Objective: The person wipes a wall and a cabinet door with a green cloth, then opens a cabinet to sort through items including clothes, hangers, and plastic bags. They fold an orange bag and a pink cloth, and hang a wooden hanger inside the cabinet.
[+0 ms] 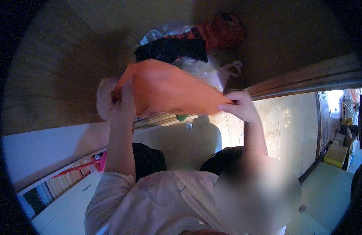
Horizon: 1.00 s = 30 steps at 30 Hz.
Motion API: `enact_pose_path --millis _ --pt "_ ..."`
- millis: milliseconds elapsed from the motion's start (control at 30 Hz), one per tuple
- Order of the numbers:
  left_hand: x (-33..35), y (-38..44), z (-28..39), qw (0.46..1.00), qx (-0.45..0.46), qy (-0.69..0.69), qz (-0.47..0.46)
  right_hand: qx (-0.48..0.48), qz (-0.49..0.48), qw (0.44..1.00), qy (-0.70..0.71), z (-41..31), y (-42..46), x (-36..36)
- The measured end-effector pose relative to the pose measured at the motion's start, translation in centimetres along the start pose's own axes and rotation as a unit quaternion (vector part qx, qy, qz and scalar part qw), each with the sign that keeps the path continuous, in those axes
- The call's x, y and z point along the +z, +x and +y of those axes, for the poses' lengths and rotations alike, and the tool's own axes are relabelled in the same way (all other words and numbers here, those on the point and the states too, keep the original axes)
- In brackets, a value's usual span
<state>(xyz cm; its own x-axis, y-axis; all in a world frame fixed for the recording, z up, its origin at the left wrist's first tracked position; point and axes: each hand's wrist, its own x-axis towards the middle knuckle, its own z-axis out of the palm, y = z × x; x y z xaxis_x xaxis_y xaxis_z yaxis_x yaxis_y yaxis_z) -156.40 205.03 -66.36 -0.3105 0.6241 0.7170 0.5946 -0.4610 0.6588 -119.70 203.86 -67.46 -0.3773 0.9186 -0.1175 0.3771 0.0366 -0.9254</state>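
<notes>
An orange sheet (169,88) is stretched between my two hands; blur leaves unclear whether it is a plastic bag or cloth. My left hand (125,101), blurred, grips its left end. At the right corner, my right hand (239,105) pinches it between thumb and fingers. Just beyond it lies a pile inside a dark wooden cabinet: a black plastic bag (172,48), clear plastic (165,33), red bags (228,29) and a white plastic bag (204,69) with a looped handle. The orange sheet hides part of this pile.
The cabinet's wooden edge (304,83) runs to the right. Below it are a pale wood-grain panel (280,126) and a round knob (188,125). A green scrap (182,117) shows under the sheet. At left, books (59,183) and a red strap (78,169) fill a white shelf unit.
</notes>
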Motion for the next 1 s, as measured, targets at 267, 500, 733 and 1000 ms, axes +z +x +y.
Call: enact_pose_path --millis 267,500,733,1000 --pt "3.0 -0.9 -3.9 0.946 -0.212 0.017 -0.246 0.068 0.151 0.97 -0.181 2.1 1.8 -0.5" --pt "3.8 -1.6 -7.4 0.955 -0.232 0.003 -0.183 0.131 -0.098 0.947 -0.276 1.8 1.1 -1.7" --pt "3.9 -3.0 -6.1 0.958 -0.127 -0.058 -0.249 0.17 0.072 0.921 -0.344 2.8 1.7 0.5" --pt "4.6 -2.9 -2.3 0.939 -0.048 -0.028 -0.339 -0.047 0.098 0.951 -0.289 2.6 2.9 2.9"
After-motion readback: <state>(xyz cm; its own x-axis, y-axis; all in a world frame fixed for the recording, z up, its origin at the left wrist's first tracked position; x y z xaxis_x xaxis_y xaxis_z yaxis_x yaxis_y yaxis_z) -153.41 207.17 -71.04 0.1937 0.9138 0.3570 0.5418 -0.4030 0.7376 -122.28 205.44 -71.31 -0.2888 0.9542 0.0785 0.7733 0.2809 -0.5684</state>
